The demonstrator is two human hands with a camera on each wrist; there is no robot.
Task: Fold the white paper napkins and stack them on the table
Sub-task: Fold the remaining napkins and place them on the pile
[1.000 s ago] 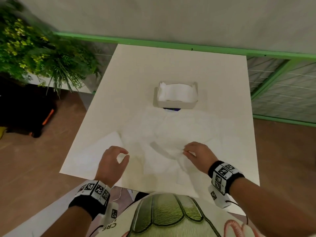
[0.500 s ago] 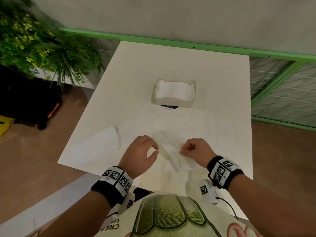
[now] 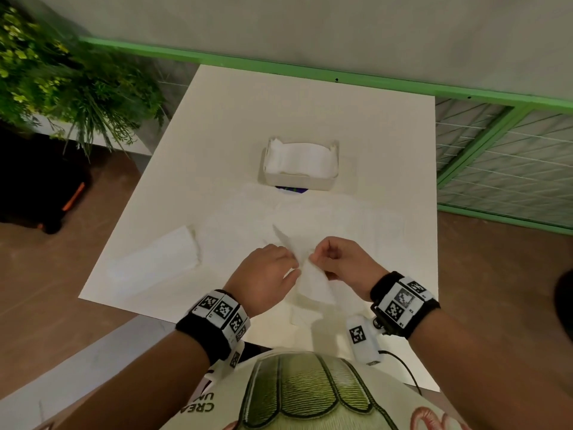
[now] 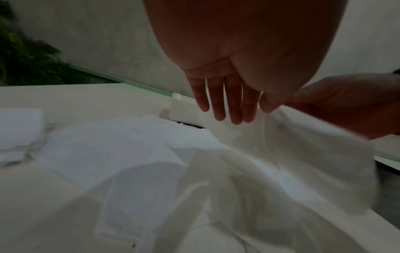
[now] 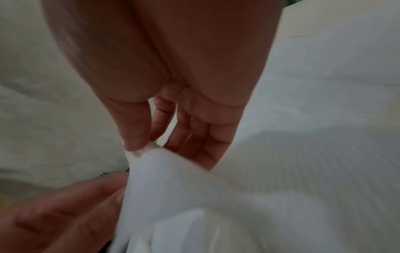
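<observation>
On the white table (image 3: 279,103), both hands lift one white napkin (image 3: 313,283) near the front edge. My right hand (image 3: 313,259) pinches its top corner between thumb and forefinger, shown close up in the right wrist view (image 5: 149,143). My left hand (image 3: 291,265) meets the same napkin (image 4: 292,145) at its left edge, thumb against it and the other fingers (image 4: 218,102) straight. Several loose unfolded napkins (image 3: 356,225) lie spread beneath the hands. A folded stack (image 3: 155,262) rests at the front left.
A white open box (image 3: 299,181) of napkins stands at the table's middle, behind the loose sheets. A leafy plant (image 3: 62,82) and a dark bag (image 3: 40,187) are off to the left. A green railing (image 3: 465,97) runs behind and to the right.
My left hand has moved right from near the folded stack to the napkin. My right hand has raised its pinched corner off the pile, and the sheet now hangs between both hands.
</observation>
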